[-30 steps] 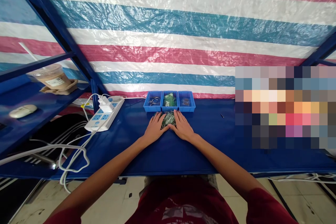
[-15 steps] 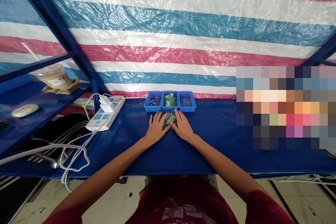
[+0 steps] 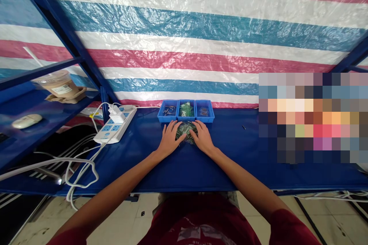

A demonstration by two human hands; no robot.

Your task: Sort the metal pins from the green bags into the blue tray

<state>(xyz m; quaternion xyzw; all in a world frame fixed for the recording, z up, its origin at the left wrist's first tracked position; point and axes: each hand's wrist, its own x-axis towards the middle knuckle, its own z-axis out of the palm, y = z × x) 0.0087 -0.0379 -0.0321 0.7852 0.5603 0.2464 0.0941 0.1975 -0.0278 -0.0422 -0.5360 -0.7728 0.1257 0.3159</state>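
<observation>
A small heap of green parts [image 3: 185,129] in a clear wrapping lies on the blue bench top [image 3: 230,160], just in front of three little blue bins. My left hand [image 3: 169,138] rests flat on the bench at the heap's left side, fingers spread and touching it. On the heap's right side lies my right hand [image 3: 203,137], fingers stretched and slightly curled against it. The left bin [image 3: 168,111] holds dark metal pins, the middle bin [image 3: 186,110] green parts, the right bin [image 3: 204,111] some small flat pieces.
A white power strip [image 3: 115,125] with a plugged charger and white cables [image 3: 77,168] lies at the bench's left. On the left shelf stand an iced drink cup [image 3: 59,84] and a white mouse [image 3: 25,121]. A tiny dark piece [image 3: 243,126] lies to the right.
Both hands have drawn slightly apart and back around the heap, which now shows more between them; the right hand's fingers curl a little more.
</observation>
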